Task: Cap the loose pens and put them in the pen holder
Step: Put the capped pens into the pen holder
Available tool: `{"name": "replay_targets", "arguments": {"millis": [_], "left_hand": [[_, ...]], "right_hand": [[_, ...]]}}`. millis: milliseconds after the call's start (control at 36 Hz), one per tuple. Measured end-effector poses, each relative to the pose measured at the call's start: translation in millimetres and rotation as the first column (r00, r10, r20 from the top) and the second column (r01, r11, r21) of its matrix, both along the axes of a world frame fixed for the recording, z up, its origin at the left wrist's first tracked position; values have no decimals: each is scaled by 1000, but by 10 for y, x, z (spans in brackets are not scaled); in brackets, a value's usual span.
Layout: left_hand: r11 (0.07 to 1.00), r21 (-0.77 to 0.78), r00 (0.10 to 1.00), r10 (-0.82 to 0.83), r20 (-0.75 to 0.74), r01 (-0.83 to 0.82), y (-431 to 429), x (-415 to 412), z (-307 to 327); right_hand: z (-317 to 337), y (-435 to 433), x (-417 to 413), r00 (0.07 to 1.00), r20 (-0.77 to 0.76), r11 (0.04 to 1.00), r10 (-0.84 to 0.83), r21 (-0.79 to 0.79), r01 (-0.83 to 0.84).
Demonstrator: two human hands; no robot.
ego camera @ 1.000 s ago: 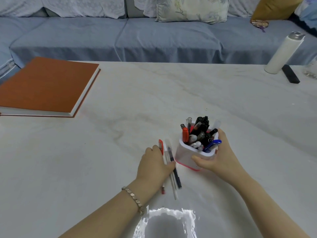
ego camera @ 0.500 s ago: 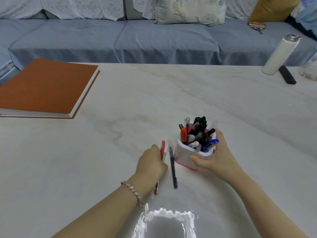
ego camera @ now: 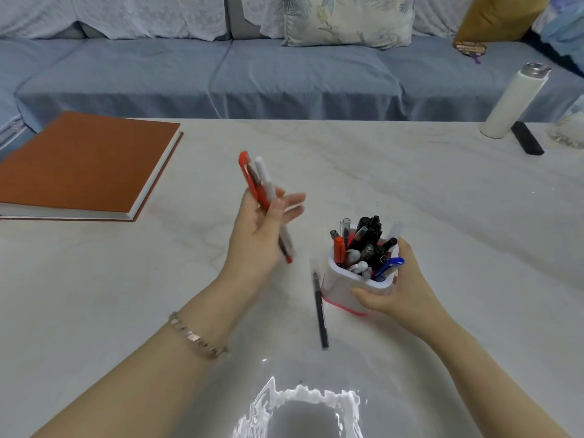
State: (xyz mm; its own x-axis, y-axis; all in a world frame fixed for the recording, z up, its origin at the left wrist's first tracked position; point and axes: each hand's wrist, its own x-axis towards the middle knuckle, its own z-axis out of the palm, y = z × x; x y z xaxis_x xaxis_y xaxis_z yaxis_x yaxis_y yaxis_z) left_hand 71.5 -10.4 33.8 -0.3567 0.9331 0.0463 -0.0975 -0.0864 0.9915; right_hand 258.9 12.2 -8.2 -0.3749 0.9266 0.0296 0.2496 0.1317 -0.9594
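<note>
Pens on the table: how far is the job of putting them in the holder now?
Done: many pens stand in the pen holder, gripped by the right hand. In hand: the left hand holds a red pen and a white pen above the table. Left: those two and the dark pen lying beside the holder must go in; its cap is unclear.

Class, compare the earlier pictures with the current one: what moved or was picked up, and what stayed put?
The left hand rose from the table, gripping the red pen and the white pen and lifting them up. The dark pen was left lying beside the pen holder. The right hand still holds the pen holder; the orange book and bottle stayed put.
</note>
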Motion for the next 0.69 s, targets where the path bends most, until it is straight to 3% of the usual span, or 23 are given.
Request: {"name": "replay_targets", "arguments": {"millis": [83,222,306,444,583,694], "left_hand": [[993,95,989,-75,128,63,73,172,161],[980,158,974,-151,167,125,143,443,119],[980,80,981,-189,48,185,151,519,-51],[968,-69,970,-242,28,243,182,466,-153],[974,159,971,-127,-203,160,173,409,-40],[950,276,898,-13,-440,149,195,343,50]], "right_hand": [[-23,8,5,1000,28,1000,1,3,-1],[-39,15,11,1000,28,1000,-6,1,6],[-36,16,6,1000,19,1000,-11,5,11],[-31,18,2,1000,2,1000,-4,6,4],[-36,22,11,1000,5,1000,6,6,-6],[-62,35,29,1000,19,1000,2,-2,-2]]}}
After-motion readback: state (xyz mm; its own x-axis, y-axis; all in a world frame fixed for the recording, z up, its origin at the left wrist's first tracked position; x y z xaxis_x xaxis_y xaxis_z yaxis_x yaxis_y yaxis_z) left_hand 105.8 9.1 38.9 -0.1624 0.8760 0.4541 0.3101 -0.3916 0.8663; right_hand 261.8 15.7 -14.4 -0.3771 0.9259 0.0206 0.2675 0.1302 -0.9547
